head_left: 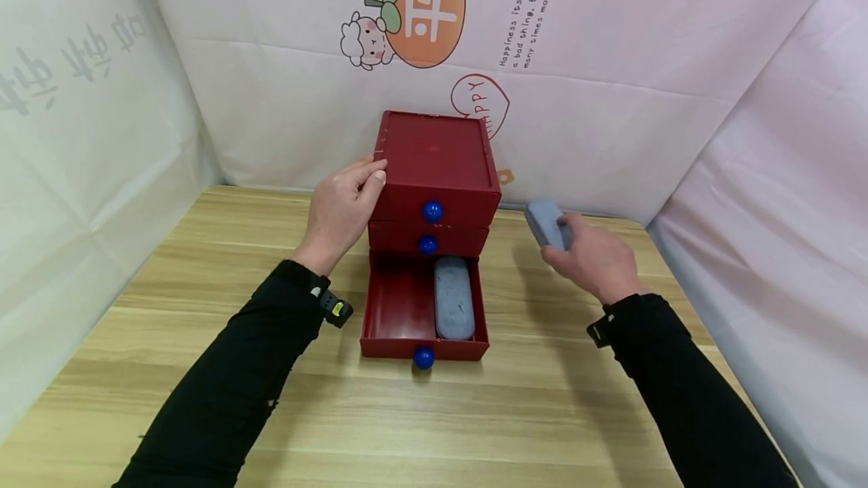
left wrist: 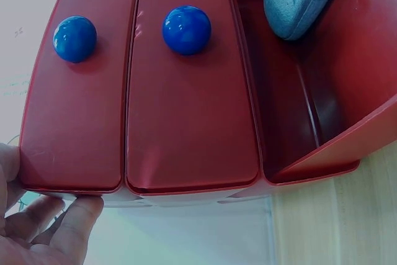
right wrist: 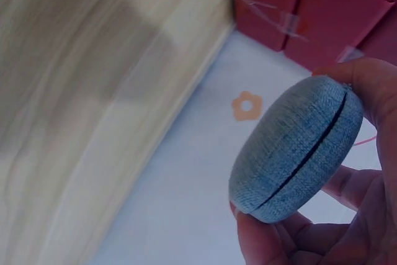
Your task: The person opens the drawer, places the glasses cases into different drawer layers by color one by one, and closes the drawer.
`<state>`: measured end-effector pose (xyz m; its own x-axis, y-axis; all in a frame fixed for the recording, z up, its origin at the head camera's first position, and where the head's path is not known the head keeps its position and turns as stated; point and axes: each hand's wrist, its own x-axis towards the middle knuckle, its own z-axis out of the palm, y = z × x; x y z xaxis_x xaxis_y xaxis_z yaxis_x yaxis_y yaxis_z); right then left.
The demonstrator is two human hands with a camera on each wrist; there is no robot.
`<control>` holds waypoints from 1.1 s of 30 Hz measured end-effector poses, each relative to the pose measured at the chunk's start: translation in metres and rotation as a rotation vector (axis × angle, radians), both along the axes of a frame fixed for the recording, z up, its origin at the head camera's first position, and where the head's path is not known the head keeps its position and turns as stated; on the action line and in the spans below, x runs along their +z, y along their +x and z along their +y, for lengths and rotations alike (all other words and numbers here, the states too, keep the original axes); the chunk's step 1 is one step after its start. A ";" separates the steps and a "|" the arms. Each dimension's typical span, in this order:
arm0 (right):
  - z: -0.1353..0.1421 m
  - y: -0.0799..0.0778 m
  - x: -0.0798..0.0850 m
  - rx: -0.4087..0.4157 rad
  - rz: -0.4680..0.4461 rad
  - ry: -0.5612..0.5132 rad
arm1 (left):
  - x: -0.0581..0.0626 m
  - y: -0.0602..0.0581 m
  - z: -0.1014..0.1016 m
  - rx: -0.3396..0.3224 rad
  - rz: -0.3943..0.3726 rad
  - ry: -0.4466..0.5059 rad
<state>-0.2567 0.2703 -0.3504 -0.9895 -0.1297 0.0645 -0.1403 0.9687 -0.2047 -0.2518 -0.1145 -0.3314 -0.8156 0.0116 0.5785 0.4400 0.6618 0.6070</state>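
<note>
A dark red drawer cabinet (head_left: 434, 153) with blue round knobs stands at the middle back of the table. Its bottom drawer (head_left: 400, 296) is pulled out, the two above are closed. Along that drawer's right side lies a grey-blue glasses case (head_left: 453, 300). At the cabinet's upper left edge, my left hand (head_left: 342, 205) grips the corner; its fingers (left wrist: 74, 228) show against the side in the left wrist view. To the right of the cabinet, my right hand (head_left: 597, 256) holds a second glasses case (right wrist: 294, 147) above the table, fabric-covered with a dark seam.
The wooden table (head_left: 420, 428) runs up to a white printed cloth (head_left: 583, 126) behind the cabinet. More white cloth (head_left: 773, 194) hangs along the right, and another stretch (head_left: 88, 172) along the left.
</note>
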 end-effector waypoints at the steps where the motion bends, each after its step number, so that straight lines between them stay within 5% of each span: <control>1: -0.001 0.001 0.001 0.004 -0.005 0.003 | 0.000 0.000 0.000 0.001 0.001 -0.001; 33: -0.035 0.054 0.046 0.193 -0.267 0.076 | 0.001 0.001 0.000 0.003 -0.003 -0.006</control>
